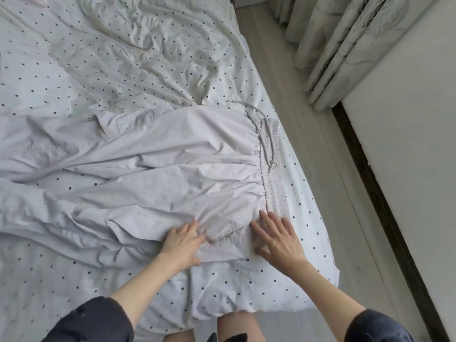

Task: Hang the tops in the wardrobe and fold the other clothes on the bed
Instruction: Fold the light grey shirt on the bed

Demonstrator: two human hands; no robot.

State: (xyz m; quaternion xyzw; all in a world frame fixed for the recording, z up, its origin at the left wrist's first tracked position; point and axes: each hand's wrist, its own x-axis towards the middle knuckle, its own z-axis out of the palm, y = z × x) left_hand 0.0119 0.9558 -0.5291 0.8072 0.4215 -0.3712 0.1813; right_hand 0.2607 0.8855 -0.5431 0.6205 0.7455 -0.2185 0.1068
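I'm at the folding step, with a pair of pale grey drawstring trousers [153, 169] spread across the polka-dot bed [98, 58], filling the frame from nine o'clock through the centre. The elastic waistband [272, 169] sits toward three o'clock, close to the mattress edge, with the drawstring [256, 127] trailing off it toward one o'clock. My left hand [183, 243] presses on the near hip of the trousers at about six o'clock; its fingertips look slightly bunched into the cloth, though I can't tell whether they pinch it. My right hand [276, 240] lies released, fingers spread flat, at the near corner of the waistband. Both seem to be smoothing. The legs run off the left edge and are still rumpled, so I judge nothing is folded yet. Next I'd need to flatten the creases, then take hold at the waist and lay one leg over the other.
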